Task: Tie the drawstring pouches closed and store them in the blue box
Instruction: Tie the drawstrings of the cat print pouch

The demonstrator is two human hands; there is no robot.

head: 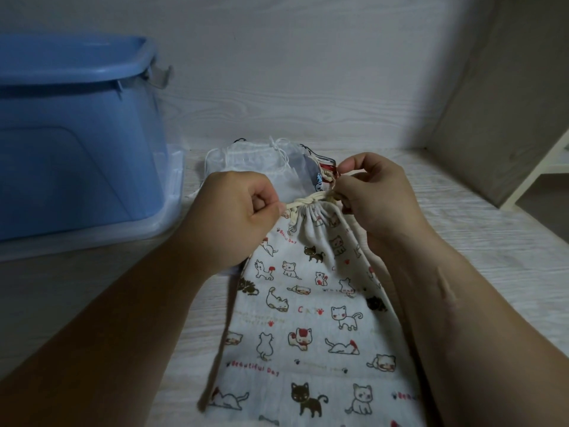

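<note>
The pouch (308,318), pale cloth printed with small cats, lies flat on the tabletop (477,241) in the near middle, its bottom toward the person and its mouth at the far end. The mouth is gathered into tight pleats. A cream cord (311,198) runs across the top of the pleats.

The left hand (237,217) is at the left of the mouth, knuckles up. Its fingers (264,194) are curled into a fist around the left end of the cord. The right hand (375,192) is at the right of the mouth. Its thumb and bent fingers (346,194) are held narrow and pinch the right end of the cord. Both bare forearms reach in from the near edge, the right one lying over the pouch's right side.

Just beyond the hands lies a white pouch (255,161) with thin white strings. A third pouch (320,177) with red and blue print shows at its right, partly hidden by the right hand.

The blue box (77,149) stands at the far left with its lid on and a grey latch (161,77) at its corner. It rests on a clear plastic base (166,217). A pale wood-grain wall (308,72) stands behind, and a white shelf (542,171) shows at the far right.
</note>
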